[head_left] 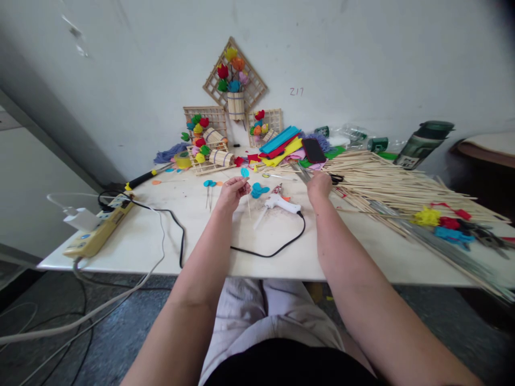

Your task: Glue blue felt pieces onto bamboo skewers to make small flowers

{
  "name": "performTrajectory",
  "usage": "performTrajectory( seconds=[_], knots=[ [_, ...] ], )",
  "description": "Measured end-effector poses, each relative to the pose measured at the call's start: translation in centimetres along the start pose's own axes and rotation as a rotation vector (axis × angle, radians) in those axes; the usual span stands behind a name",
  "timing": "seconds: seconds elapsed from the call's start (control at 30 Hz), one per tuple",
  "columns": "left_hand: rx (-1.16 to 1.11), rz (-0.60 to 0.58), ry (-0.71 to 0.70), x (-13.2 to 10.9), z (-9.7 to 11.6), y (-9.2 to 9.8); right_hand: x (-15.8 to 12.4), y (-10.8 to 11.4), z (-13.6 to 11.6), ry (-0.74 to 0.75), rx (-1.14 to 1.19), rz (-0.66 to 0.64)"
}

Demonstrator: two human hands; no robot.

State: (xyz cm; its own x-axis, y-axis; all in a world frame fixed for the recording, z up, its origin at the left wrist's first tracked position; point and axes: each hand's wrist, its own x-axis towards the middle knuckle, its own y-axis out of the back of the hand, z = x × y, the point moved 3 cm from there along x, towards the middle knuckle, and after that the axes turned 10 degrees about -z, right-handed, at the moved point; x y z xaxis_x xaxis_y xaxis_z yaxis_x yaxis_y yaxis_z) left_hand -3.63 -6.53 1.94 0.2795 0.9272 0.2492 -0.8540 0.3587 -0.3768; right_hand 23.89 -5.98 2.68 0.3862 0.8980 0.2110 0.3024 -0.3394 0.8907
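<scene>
My left hand (231,194) is closed in a pinch round a thin wooden stick (248,203), which points down towards the table. A round blue petal piece (245,172) shows at its fingertips. More blue petal pieces (258,190) lie just to the right, beside a white glue gun (281,202) resting on its side. My right hand (319,186) is curled low over the table, its fingertips hidden. Black handles (337,178) stick out on its right, and flat grey metal strips (301,172) lie on its left. Blue-topped wire stems (208,185) lie left of my left hand.
Lattice panels with felt flowers (235,75) lean on the wall. Many wooden sticks (386,177) spread across the right, near a dark bottle (424,145). A phone (314,151) lies on coloured felt (281,146). A power strip (100,228) and cables occupy the left.
</scene>
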Motion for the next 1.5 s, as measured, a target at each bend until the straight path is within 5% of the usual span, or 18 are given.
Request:
performTrajectory(
  seconds=[0.2,0.37,0.6,0.8,0.97,1.2,1.5],
  knots=[
    [0.001,-0.005,-0.011,0.1,-0.1,0.1,-0.3,1.7,-0.5,0.108,0.062,0.162],
    [0.022,0.006,-0.030,0.2,-0.2,0.2,0.0,2.6,-1.6,0.272,0.374,0.200],
    [0.052,-0.037,-0.131,0.4,0.0,-0.2,-1.8,1.6,-4.8,0.500,0.859,-0.362],
    [0.125,-0.094,-0.064,0.1,0.1,-0.8,-4.2,1.5,-6.9,0.554,1.019,-0.577],
    [0.156,-0.144,0.065,-0.3,-0.1,-1.1,-4.3,1.3,-7.4,0.499,1.229,-0.520],
    [0.068,-0.139,0.049,-0.2,-0.4,-1.3,-5.4,1.4,-8.5,0.389,1.603,-0.547],
    [-0.026,-0.183,0.076,-0.3,-0.9,-2.1,-5.6,0.7,-9.1,0.336,1.549,-0.414]
  ],
)
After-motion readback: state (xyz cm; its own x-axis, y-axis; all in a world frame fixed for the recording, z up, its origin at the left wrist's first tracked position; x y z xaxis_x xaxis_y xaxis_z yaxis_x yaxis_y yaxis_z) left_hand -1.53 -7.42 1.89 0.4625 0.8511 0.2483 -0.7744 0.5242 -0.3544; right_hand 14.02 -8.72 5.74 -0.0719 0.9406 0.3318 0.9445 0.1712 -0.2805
